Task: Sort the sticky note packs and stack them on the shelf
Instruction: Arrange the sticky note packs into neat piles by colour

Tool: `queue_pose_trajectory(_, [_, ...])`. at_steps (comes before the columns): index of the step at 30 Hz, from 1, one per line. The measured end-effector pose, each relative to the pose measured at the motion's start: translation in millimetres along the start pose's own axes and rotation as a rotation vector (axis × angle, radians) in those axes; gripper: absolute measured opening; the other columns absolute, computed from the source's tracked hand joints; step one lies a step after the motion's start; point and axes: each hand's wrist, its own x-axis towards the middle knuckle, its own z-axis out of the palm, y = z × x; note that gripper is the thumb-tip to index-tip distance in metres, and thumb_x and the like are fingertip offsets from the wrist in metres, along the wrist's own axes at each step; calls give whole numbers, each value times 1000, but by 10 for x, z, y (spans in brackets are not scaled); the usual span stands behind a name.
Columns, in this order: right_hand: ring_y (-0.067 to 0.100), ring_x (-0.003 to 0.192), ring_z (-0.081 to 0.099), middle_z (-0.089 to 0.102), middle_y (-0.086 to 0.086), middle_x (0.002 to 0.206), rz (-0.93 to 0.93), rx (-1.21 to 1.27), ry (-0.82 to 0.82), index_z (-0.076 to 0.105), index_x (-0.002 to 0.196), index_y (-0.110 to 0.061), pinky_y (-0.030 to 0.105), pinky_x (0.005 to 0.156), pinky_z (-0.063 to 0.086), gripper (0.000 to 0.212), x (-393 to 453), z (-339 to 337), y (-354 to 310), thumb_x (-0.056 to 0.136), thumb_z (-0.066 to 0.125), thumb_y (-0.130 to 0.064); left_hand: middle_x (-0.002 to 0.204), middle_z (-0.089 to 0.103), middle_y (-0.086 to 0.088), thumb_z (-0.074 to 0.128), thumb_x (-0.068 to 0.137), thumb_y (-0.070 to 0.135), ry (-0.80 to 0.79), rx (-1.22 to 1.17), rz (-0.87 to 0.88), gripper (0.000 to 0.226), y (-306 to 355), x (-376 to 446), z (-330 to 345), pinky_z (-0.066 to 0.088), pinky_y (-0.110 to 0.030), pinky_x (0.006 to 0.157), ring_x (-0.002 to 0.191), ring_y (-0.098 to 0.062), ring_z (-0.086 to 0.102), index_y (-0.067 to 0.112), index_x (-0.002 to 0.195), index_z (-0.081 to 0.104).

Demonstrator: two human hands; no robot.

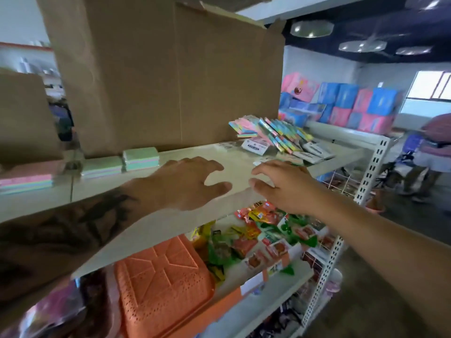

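Note:
A loose heap of pastel sticky note packs (278, 135) lies on the white shelf (234, 164) at the right, past both hands. Sorted stacks stand at the left: a green-topped stack (140, 158), a second pale green stack (101, 168), and a pink-topped stack (26, 178) at the far left. My left hand (185, 182) hovers over the shelf's front edge with fingers spread and holds nothing. My right hand (283, 184) is beside it, fingers relaxed and reaching toward the heap, also holding nothing.
A tall cardboard box (170, 74) stands at the back of the shelf behind the stacks. The lower shelf holds an orange plastic basket (163, 286) and snack packets (263, 237). A perforated upright post (373, 167) is at the right; a person (432, 152) stands beyond it.

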Motion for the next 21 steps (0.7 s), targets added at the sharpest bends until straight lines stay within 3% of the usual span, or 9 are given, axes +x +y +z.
queue_pose_trajectory(4, [18,127,55,53,-7,145,65,-8,-6,55,138,-33,48,106,44,47,371,-55,582,101,42,-60,157,42,9,30,90,82,-40,-16,26,73,222,792,93,32,-44,116,144,-17,40,43,151,35])
queue_pose_trajectory(10, [19,124,57,61,-7,138,121,-37,33,58,134,-33,47,106,45,40,655,-18,1234,100,55,-52,156,45,6,39,81,89,-51,-75,26,90,678,1608,317,40,-43,109,141,-23,45,37,154,30])
queue_pose_trajectory(16, [22,113,60,65,-3,127,100,-69,-37,59,135,-31,40,94,50,55,1018,-104,1536,85,73,-46,149,52,5,48,72,93,-80,-113,-32,99,909,1984,471,45,-40,100,130,-24,53,43,153,22])
queue_pose_trajectory(18, [22,103,61,68,-2,116,72,-97,-88,64,125,-29,40,88,52,46,1153,-94,1618,81,75,-42,147,54,4,50,71,91,-80,-94,-68,101,945,2053,517,44,-39,96,129,-25,54,39,154,24])
queue_pose_trajectory(21, [29,93,59,65,2,90,8,-174,-118,66,95,-24,44,89,49,20,1314,-79,1709,83,65,-40,136,61,3,60,80,77,-28,-69,-134,85,998,2110,552,44,-37,92,120,-25,57,38,150,30])
